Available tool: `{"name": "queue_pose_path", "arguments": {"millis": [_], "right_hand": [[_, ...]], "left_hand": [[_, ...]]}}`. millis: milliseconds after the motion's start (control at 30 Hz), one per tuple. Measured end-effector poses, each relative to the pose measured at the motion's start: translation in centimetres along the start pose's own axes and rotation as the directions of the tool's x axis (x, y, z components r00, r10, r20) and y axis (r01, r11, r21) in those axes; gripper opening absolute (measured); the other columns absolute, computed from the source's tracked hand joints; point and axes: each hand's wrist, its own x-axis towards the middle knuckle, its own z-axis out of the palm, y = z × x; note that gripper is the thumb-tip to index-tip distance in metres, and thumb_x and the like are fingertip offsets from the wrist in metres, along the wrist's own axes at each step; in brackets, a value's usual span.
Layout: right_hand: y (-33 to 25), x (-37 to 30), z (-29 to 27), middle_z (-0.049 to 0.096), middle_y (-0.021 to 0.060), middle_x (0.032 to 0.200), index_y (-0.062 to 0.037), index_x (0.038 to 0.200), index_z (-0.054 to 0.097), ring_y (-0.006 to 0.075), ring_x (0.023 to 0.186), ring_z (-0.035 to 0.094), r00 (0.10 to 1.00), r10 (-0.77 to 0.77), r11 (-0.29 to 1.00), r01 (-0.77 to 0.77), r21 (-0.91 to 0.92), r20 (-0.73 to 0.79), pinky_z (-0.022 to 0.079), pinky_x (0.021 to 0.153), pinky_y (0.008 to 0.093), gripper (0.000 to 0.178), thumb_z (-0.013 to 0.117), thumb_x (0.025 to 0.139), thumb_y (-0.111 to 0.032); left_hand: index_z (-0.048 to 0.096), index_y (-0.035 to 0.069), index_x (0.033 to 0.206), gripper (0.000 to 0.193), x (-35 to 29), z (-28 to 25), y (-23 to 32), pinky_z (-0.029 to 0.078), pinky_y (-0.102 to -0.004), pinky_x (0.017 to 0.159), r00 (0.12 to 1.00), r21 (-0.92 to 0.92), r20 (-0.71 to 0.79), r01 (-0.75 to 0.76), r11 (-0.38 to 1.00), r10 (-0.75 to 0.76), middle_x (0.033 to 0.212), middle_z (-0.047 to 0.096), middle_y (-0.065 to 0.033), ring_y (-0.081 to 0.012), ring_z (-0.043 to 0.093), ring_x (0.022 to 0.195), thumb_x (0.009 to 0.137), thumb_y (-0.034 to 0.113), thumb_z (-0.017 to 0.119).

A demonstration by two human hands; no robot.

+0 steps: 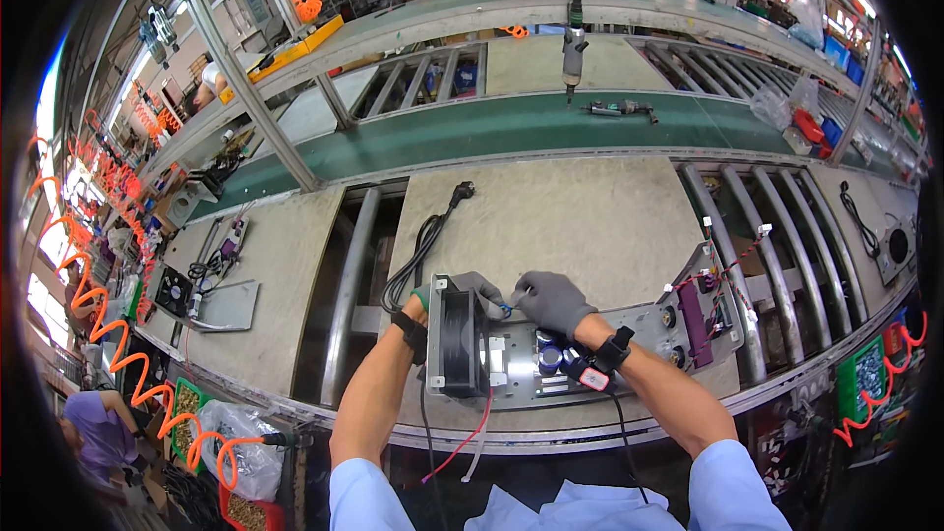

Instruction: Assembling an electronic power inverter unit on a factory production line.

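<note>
In front of me lies a long grey metal chassis (629, 320) with a black fan in a metal frame (462, 339) upright at its left end. My left hand (476, 287), in a grey glove, reaches past the fan frame, which hides part of it; its fingertips pinch a thin blue wire (506, 310). My right hand (553, 301), gloved too, is closed beside that wire, thumb and fingers together; what they hold is too small to make out. Blue capacitors (551, 359) sit on the chassis below my right wrist. A purple part (696, 324) stands at its right end.
A coiled black power cord (423, 251) lies left of the fan on the pale board (551, 206). Metal rollers (777, 246) flank the board. An electric screwdriver (573, 54) hangs above the green belt (423, 133), where another driver (621, 109) lies. More assemblies stand left and right.
</note>
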Motion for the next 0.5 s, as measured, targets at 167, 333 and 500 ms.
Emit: {"name": "queue_pose_path", "arguments": {"millis": [167,333,500], "right_hand": [[1.2,-0.8,0.4,0.076,0.0173,0.107,-0.013,0.113,0.079,0.0323,0.103,0.072,0.928,-0.298,0.923,0.219,-0.318,-0.225,0.056,0.093,0.0417,0.029,0.065,0.089,-0.023],[1.1,-0.3,-0.4,0.077,0.0121,0.114,-0.0185,0.113,0.08,0.0316,0.109,0.071,0.993,-0.038,0.998,0.043,-0.041,0.112,0.052,0.1,0.0471,0.03,0.061,0.091,-0.024],[0.7,-0.1,-0.8,0.078,0.0101,0.113,-0.0194,0.114,0.08,0.0307,0.108,0.072,0.989,-0.048,0.995,0.06,-0.084,0.138,0.049,0.1,0.0473,0.031,0.06,0.09,-0.024]], "left_hand": [[0.076,0.003,0.103,0.024,-1.1,0.5,-0.3,0.051,-0.024,0.064,0.993,-0.152,0.021,-0.111,0.982,0.116,0.085,0.071,-0.0017,-0.0089,0.065,0.072,0.089,0.021,0.082],[0.073,0.004,0.103,0.025,-1.5,0.6,0.1,0.049,-0.022,0.063,0.969,0.034,0.086,-0.234,0.972,0.231,0.082,0.066,0.0033,-0.0058,0.061,0.071,0.095,0.028,0.076],[0.07,0.004,0.103,0.027,-2.0,0.8,0.1,0.049,-0.022,0.063,0.975,-0.122,0.07,-0.203,0.972,0.212,0.084,0.065,0.0036,-0.0055,0.06,0.073,0.096,0.03,0.076]]}}
